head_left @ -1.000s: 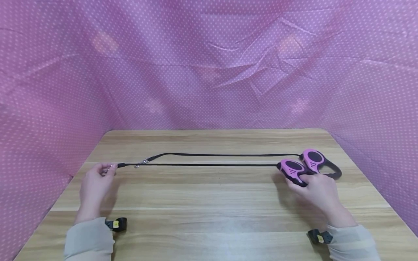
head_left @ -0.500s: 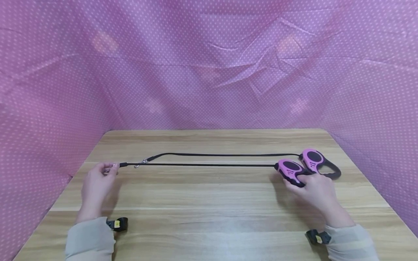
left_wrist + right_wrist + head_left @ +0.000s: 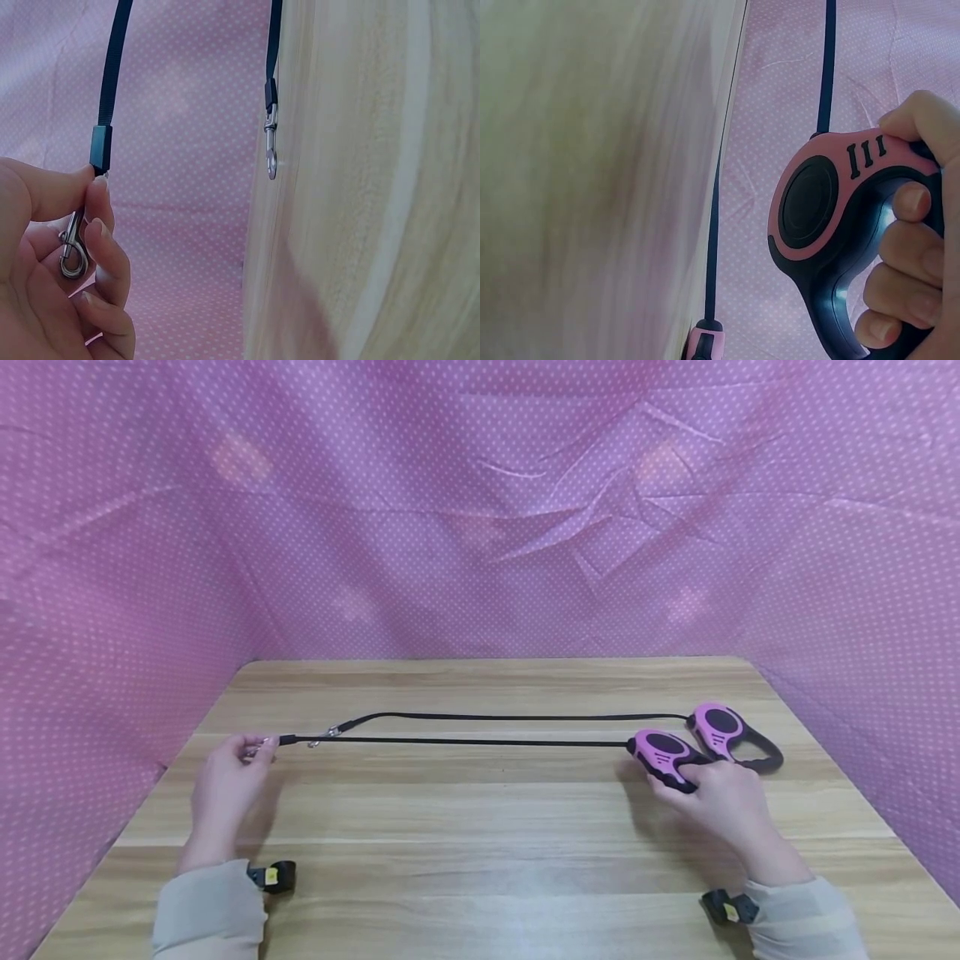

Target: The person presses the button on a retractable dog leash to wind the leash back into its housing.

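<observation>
My right hand (image 3: 723,797) grips the black handle of a pink retractable dog leash (image 3: 810,199), its fingers curled through the loop and the thumb on top in the right wrist view. From its nozzle a black strap (image 3: 457,742) runs straight across to my left hand (image 3: 228,785). There thumb and forefinger pinch the end of the strap at its metal snap hook (image 3: 73,259), which hangs in front of the palm. A second pink retractable leash (image 3: 717,727) lies on the table just behind, its strap (image 3: 510,717) stretched leftward to another snap hook (image 3: 271,154).
The light wooden table (image 3: 480,852) has a pink dotted cloth (image 3: 480,527) hanging around its back and sides. The second leash's hook end overlaps the held strap in the head view. A black camera band sits on each wrist.
Both hands shift slightly: the left a little rightward with the hook, the right a little leftward with the leash body. The held strap stays nearly straight; the second leash barely differs.
</observation>
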Demonstrator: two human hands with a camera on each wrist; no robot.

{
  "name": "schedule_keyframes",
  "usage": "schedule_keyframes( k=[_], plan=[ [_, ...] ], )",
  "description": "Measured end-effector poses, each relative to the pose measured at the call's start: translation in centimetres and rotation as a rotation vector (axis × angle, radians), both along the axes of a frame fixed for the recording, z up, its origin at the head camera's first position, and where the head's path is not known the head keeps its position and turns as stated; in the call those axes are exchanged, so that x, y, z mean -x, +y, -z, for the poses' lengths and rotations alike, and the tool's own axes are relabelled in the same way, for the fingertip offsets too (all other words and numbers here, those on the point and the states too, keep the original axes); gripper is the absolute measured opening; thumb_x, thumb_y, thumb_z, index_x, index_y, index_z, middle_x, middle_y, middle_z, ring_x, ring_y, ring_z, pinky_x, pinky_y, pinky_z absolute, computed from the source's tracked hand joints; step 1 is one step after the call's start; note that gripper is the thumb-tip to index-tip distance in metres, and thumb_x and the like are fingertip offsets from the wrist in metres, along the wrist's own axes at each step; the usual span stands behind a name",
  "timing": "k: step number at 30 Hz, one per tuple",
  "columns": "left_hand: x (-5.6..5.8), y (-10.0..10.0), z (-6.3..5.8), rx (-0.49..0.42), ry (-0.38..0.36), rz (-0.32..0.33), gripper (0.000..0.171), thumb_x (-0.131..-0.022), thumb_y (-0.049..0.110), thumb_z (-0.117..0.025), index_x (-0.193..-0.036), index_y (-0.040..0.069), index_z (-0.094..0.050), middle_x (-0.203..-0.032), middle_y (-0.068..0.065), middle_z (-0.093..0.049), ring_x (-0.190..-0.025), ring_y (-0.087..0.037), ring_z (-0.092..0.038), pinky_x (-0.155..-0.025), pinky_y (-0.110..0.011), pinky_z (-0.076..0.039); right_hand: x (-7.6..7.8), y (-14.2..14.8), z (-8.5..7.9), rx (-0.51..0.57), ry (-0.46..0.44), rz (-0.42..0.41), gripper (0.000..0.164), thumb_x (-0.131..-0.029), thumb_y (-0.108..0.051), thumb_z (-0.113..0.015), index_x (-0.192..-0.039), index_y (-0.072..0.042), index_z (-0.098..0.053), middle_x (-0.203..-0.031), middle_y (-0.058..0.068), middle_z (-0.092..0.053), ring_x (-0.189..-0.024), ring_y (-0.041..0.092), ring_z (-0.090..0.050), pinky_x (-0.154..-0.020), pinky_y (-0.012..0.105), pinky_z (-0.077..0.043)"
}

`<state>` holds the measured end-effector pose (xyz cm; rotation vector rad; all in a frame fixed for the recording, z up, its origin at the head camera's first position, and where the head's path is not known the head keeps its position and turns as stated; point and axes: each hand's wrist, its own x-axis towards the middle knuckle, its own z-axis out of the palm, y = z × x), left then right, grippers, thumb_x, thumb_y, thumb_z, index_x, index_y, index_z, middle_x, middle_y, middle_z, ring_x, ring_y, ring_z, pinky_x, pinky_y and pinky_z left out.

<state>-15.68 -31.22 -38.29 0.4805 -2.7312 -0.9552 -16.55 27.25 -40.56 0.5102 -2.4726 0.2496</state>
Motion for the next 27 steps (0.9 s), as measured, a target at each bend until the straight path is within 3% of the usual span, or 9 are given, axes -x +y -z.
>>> schedule_keyframes(
  k=[10, 17, 27],
  plan=[
    [0.01, 0.26, -0.10, 0.008, 0.004, -0.003, 0.052, -0.104, 0.044, -0.041, -0.130, 0.002, -0.057, -0.119, -0.024, -0.066, -0.104, -0.039, -0.061, -0.074, -0.042, -0.046, 0.04, -0.03, 0.13, 0.002, -0.004, 0.009, 0.052, -0.077, -0.050, -0.071, -0.050, -0.023, -0.037, -0.046, -0.009, -0.035, -0.045, 0.010, -0.030, -0.041, 0.029, -0.028],
    [-0.07, 0.18, -0.18, 0.003, -0.006, -0.002, 0.053, -0.104, 0.044, -0.041, -0.133, 0.002, -0.055, -0.121, -0.024, -0.065, -0.106, -0.040, -0.059, -0.077, -0.046, -0.046, 0.04, -0.11, 0.01, -0.008, -0.027, 0.018, 0.044, -0.074, -0.046, -0.073, -0.052, -0.022, -0.044, -0.047, -0.007, -0.038, -0.045, 0.011, -0.032, -0.041, 0.030, -0.029],
    [-0.09, 0.48, -0.32, 0.002, -0.016, 0.005, 0.053, -0.104, 0.045, -0.041, -0.131, 0.002, -0.055, -0.120, -0.023, -0.065, -0.104, -0.038, -0.059, -0.075, -0.043, -0.046, -0.01, -0.27, -0.07, 0.007, -0.041, 0.014, 0.048, -0.074, -0.045, -0.076, -0.050, -0.023, -0.039, -0.047, -0.009, -0.036, -0.046, 0.010, -0.031, -0.042, 0.030, -0.029]
  ],
)
